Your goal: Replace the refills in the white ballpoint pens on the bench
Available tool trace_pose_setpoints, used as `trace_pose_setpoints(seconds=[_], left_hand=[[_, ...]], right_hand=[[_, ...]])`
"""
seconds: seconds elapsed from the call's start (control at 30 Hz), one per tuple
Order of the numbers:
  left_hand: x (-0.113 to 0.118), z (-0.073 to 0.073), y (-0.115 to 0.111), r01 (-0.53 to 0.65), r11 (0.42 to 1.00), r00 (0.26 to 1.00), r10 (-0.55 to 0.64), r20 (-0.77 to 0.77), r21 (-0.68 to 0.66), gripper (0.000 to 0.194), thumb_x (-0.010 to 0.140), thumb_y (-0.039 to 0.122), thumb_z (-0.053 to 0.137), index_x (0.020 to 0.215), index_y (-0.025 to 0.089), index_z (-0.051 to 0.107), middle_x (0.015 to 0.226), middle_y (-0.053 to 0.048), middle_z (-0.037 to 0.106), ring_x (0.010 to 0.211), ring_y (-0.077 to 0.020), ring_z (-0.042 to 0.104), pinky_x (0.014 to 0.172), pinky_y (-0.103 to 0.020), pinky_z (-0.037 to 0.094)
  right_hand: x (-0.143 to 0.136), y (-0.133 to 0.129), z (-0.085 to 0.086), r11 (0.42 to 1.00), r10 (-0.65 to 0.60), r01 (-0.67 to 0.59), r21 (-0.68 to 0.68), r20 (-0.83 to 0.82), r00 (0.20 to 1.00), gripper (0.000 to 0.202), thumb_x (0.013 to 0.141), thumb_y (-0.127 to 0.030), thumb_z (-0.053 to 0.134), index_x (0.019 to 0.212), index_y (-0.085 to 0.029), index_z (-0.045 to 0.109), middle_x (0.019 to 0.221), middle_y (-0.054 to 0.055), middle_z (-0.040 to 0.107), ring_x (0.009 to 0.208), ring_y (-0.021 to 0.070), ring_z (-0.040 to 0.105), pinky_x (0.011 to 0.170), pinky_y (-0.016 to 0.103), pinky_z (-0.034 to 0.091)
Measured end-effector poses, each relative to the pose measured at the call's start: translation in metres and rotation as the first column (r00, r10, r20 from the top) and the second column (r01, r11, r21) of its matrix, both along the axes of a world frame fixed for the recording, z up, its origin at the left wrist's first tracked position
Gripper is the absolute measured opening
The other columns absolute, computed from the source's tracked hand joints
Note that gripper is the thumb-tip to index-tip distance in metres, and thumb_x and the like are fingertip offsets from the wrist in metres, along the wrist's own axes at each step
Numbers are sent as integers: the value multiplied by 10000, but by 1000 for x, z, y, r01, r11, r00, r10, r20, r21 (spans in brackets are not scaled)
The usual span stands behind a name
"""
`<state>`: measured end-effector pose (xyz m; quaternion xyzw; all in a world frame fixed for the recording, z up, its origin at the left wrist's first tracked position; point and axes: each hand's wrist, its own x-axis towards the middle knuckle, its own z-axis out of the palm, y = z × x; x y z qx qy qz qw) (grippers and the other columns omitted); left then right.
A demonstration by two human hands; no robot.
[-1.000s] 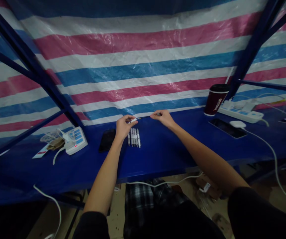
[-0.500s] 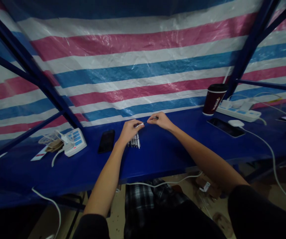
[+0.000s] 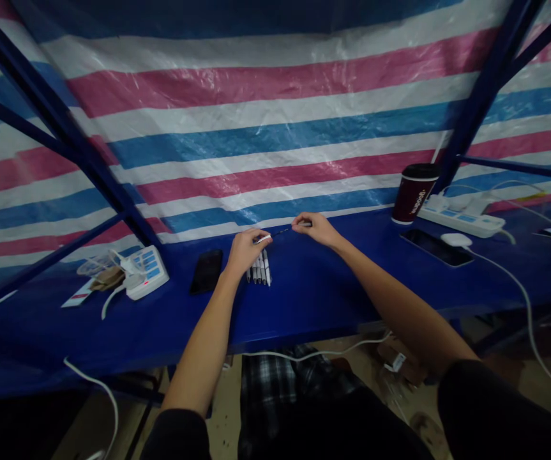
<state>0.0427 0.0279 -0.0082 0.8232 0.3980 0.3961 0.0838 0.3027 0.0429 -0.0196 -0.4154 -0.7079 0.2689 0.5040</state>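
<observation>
Nearest you, your dark sleeves and bare forearms reach out over the tabletop (image 3: 332, 300), a smooth, glossy blue sheet with a white cable hanging below its front edge. On it, just under your left hand (image 3: 244, 249), lies a neat row of finished pens (image 3: 258, 268): slim white barrels with dark tips, side by side and touching, which suggests several are already done. The one in hand is not: your left hand's grip is pinched on a white pen body (image 3: 262, 239), and your right hand (image 3: 314, 228) is pinched on a thin dark rod (image 3: 287, 229), probably a refill, that runs between the two hands just above the tabletop. Whether the rod's tip has entered the barrel is too small to tell, so judge this pen as mid-assembly. No loose stock of parts shows, so how many remain is unclear. To the left lie a flat black phone (image 3: 205, 271) and a white power strip (image 3: 143, 271) with tangled cords; to the right stand a dark red lidded cup (image 3: 414, 194), another phone (image 3: 435, 246) and a longer strip (image 3: 461, 218). Behind everything hangs a crinkled plastic tarp (image 3: 275, 128), striped pink, white and blue, framed by blue steel struts.
</observation>
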Motion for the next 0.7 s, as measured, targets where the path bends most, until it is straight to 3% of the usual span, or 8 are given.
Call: trace_pose_setpoints(seconds=[0.17, 0.53, 0.7], left_hand=[[0, -2, 2, 17, 1000, 999, -17, -27, 14, 153, 892, 324, 720, 985, 222, 787, 990, -43, 783, 904, -222, 699, 805, -325, 489], [2, -2, 2, 78, 997, 997, -78, -18, -1, 150, 881, 326, 736, 975, 222, 790, 971, -46, 772, 884, -215, 690, 817, -329, 498], [9, -5, -1, 172, 978, 983, -162, 90, -115, 249, 832, 360, 788, 1027, 204, 784, 901, -43, 770, 818, -193, 687, 779, -310, 507]], right_hand=[[-4, -6, 2, 999, -7, 4, 39, 82, 997, 182, 715, -260, 823, 877, -193, 775, 930, 65, 786, 928, 249, 729, 878, 365, 526], [-9, -7, -2, 999, 40, -42, 34, 70, 997, 220, 689, -292, 835, 868, -176, 779, 891, 65, 780, 861, 232, 722, 837, 353, 538], [-22, -12, -5, 991, 120, -121, 54, 29, 992, 286, 664, -326, 862, 865, -168, 735, 837, 52, 749, 816, 214, 702, 789, 337, 525]])
